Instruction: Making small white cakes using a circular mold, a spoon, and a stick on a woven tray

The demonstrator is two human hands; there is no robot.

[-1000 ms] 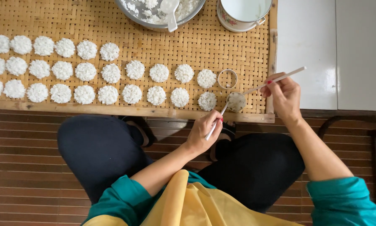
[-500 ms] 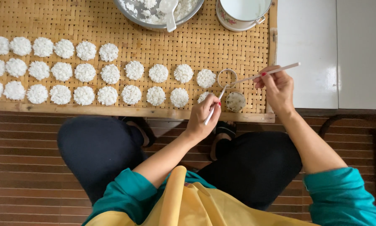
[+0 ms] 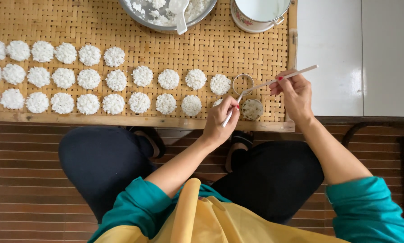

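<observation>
Head cam looks straight down at a woven bamboo tray (image 3: 265, 54) lined with rows of small round rice cakes (image 3: 116, 81). The left hand (image 3: 220, 119) is curled shut around a thin white stick (image 3: 231, 118) whose tip angles up toward the ring moulds. The right hand (image 3: 294, 92) is pinched on a longer white utensil (image 3: 278, 81), its far end poking out past the hand to the right.

Since a second ago both hands have moved up and forward over the tray. The left one was hanging off the tray's front edge, and now it sits right beside the filled ring (image 3: 252, 109), so it looks like that cake is getting pressed or loosened. The empty metal ring (image 3: 243, 83) sits just above it, between the two hands. The rice bowl (image 3: 168, 13) and white pot (image 3: 260, 13) sit well beyond both hands.
</observation>
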